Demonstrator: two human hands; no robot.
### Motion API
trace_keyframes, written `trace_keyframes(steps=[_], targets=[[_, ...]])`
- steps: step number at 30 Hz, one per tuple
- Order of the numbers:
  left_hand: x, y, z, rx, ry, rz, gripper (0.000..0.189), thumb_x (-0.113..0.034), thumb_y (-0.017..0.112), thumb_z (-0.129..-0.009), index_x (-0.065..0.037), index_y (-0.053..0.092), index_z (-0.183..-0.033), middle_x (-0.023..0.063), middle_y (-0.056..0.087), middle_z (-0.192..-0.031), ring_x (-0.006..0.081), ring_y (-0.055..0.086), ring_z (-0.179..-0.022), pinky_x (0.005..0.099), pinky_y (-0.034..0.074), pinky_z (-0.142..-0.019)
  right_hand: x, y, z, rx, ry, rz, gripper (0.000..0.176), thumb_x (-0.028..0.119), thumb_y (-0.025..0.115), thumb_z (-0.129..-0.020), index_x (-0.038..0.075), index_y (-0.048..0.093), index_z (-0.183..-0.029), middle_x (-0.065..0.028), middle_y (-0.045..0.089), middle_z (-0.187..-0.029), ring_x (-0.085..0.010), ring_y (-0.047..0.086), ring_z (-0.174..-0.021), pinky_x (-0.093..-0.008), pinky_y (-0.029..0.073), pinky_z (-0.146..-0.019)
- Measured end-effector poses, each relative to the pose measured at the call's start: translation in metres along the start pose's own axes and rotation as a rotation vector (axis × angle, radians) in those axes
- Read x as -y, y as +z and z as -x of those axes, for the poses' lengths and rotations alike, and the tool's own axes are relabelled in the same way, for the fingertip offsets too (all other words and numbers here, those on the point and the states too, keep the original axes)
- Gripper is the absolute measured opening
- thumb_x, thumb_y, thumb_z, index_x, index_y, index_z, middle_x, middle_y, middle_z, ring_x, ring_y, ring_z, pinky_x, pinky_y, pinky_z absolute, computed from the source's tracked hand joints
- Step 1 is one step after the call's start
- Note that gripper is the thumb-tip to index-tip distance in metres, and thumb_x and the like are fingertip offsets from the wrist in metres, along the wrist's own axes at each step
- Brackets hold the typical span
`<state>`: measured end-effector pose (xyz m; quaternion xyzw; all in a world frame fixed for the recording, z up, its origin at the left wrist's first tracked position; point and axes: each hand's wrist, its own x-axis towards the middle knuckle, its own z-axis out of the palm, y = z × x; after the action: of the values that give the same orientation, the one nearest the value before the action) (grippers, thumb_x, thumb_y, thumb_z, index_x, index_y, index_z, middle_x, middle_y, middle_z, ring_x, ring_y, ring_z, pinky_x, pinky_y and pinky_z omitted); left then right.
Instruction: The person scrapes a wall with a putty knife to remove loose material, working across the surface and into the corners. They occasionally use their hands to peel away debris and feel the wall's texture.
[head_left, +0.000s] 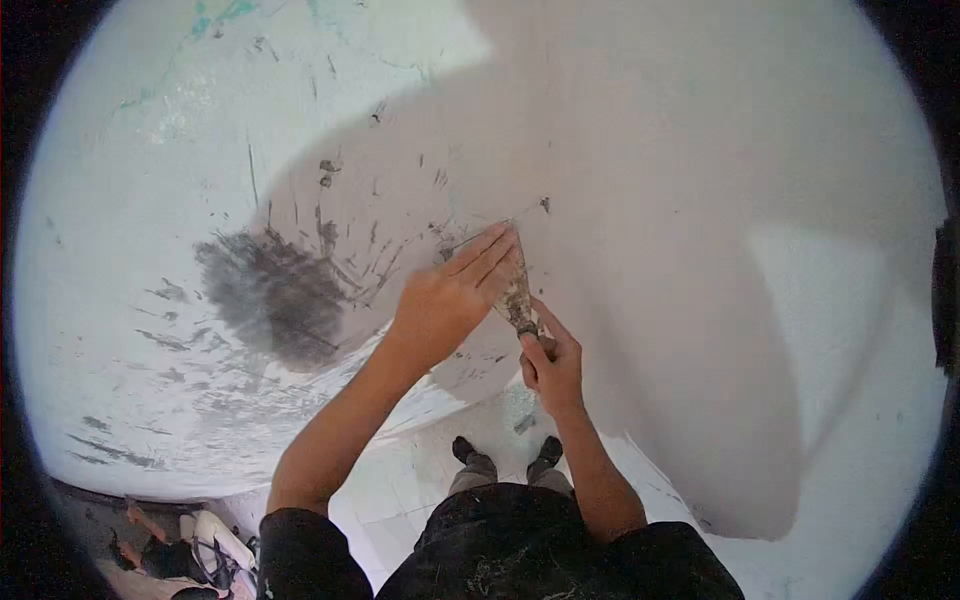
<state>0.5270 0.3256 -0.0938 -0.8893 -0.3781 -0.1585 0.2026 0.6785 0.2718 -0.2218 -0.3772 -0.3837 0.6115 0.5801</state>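
Observation:
A scraper (514, 292) with a worn, stained blade lies against the pale wall (650, 200). My right hand (553, 365) is closed round its handle below the blade. The fingers of my left hand (450, 295) are stretched out together and press on the blade's upper left part, holding nothing in a grip. Dark marks and specks surround the blade's edge. Left of my left hand, a large dark grey patch (275, 298) spreads over the wall, with streaks around it.
My feet (505, 452) stand on the tiled floor (395, 525) below the wall. At the lower left, another person (175, 555) is low by the wall's bottom edge. Shadows fall across the wall's middle and right. A dark object (945, 300) is at the far right edge.

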Motion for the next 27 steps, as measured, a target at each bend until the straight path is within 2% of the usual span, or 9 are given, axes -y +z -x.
trace_keyframes(steps=[3, 4, 7, 9, 11, 13, 20, 23, 27], targets=[[-0.002, -0.002, 0.007, 0.001, -0.083, 0.04, 0.042, -0.007, 0.058, -0.08, -0.011, 0.06, -0.122, 0.0013, 0.054, -0.136, 0.0155, 0.058, -0.117, 0.0278, 0.057, -0.066, 0.005, -0.004, 0.0, -0.001, 0.056, -0.024, 0.039, 0.016, 0.058, -0.095, 0.0, 0.05, -0.13, 0.0027, 0.045, -0.055, -0.004, 0.032, -0.04, -0.0223, 0.026, -0.036], [-0.002, -0.003, 0.01, -0.005, -0.082, 0.039, 0.042, -0.007, 0.058, -0.08, -0.011, 0.06, -0.122, 0.0013, 0.054, -0.136, 0.0155, 0.058, -0.117, 0.0278, 0.057, -0.066, 0.011, -0.004, 0.002, -0.021, 0.078, -0.003, 0.032, 0.022, 0.057, -0.096, -0.002, 0.057, -0.118, 0.0015, 0.046, -0.053, -0.0043, 0.033, -0.039, -0.0225, 0.026, -0.036], [-0.001, -0.005, 0.021, -0.058, -0.086, 0.053, 0.038, -0.007, 0.061, -0.078, -0.01, 0.063, -0.116, 0.003, 0.058, -0.131, 0.0168, 0.058, -0.117, 0.0281, 0.057, -0.068, 0.013, -0.022, 0.004, 0.108, 0.067, 0.075, 0.027, 0.02, 0.06, -0.095, -0.003, 0.062, -0.108, 0.0044, 0.048, -0.056, -0.0036, 0.037, -0.043, -0.0222, 0.027, -0.038], [-0.003, -0.007, 0.026, -0.103, -0.045, 0.036, 0.033, -0.007, 0.061, -0.074, -0.004, 0.066, -0.107, 0.0044, 0.06, -0.126, 0.0171, 0.056, -0.118, 0.0263, 0.057, -0.064, 0.017, -0.018, 0.006, 0.066, 0.02, 0.12, 0.025, 0.02, 0.061, -0.094, -0.004, 0.064, -0.102, 0.0041, 0.049, -0.056, -0.0034, 0.037, -0.043, -0.0223, 0.026, -0.039], [-0.001, -0.015, 0.021, -0.125, -0.063, 0.048, 0.035, -0.008, 0.064, -0.073, -0.006, 0.066, -0.108, 0.004, 0.062, -0.124, 0.0191, 0.059, -0.113, 0.0278, 0.057, -0.067, 0.026, -0.015, 0.005, 0.033, -0.021, 0.168, 0.025, 0.021, 0.062, -0.094, -0.004, 0.066, -0.096, 0.0038, 0.049, -0.056, -0.0033, 0.037, -0.044, -0.0223, 0.026, -0.039], [-0.001, -0.017, 0.021, -0.141, -0.091, 0.063, 0.037, -0.008, 0.067, -0.071, -0.009, 0.066, -0.108, 0.0036, 0.063, -0.121, 0.021, 0.061, -0.108, 0.0293, 0.057, -0.07, 0.036, -0.017, -0.001, 0.036, 0.037, 0.17, 0.025, 0.02, 0.063, -0.093, -0.004, 0.067, -0.091, 0.0035, 0.049, -0.056, -0.0032, 0.038, -0.045, -0.0225, 0.026, -0.04], [-0.003, -0.014, 0.019, -0.194, -0.095, 0.067, 0.034, -0.008, 0.066, -0.072, -0.01, 0.067, -0.106, 0.0018, 0.065, -0.117, 0.0205, 0.062, -0.104, 0.0296, 0.058, -0.069, 0.03, -0.014, -0.003, -0.014, -0.08, 0.183, 0.023, 0.017, 0.065, -0.092, -0.006, 0.067, -0.091, 0.002, 0.051, -0.056, -0.0039, 0.04, -0.043, -0.0214, 0.028, -0.038], [-0.002, -0.006, 0.026, -0.187, -0.119, 0.076, 0.034, -0.008, 0.066, -0.072, -0.011, 0.068, -0.106, 0.0011, 0.065, -0.117, 0.0198, 0.062, -0.105, 0.0295, 0.058, -0.07, 0.033, -0.012, 0.002, -0.05, -0.077, 0.212, 0.021, 0.016, 0.066, -0.091, -0.005, 0.069, -0.094, 0.0036, 0.051, -0.057, -0.0029, 0.04, -0.047, -0.0221, 0.029, -0.041], [-0.007, 0.0, 0.019, -0.215, -0.103, 0.093, 0.035, -0.008, 0.067, -0.071, -0.011, 0.068, -0.106, 0.0006, 0.065, -0.117, 0.0196, 0.061, -0.109, 0.0296, 0.058, -0.073, 0.006, -0.019, -0.006, -0.064, -0.01, 0.175, 0.023, 0.018, 0.065, -0.092, -0.005, 0.069, -0.092, 0.0025, 0.051, -0.057, -0.0036, 0.04, -0.046, -0.0224, 0.03, -0.041]])
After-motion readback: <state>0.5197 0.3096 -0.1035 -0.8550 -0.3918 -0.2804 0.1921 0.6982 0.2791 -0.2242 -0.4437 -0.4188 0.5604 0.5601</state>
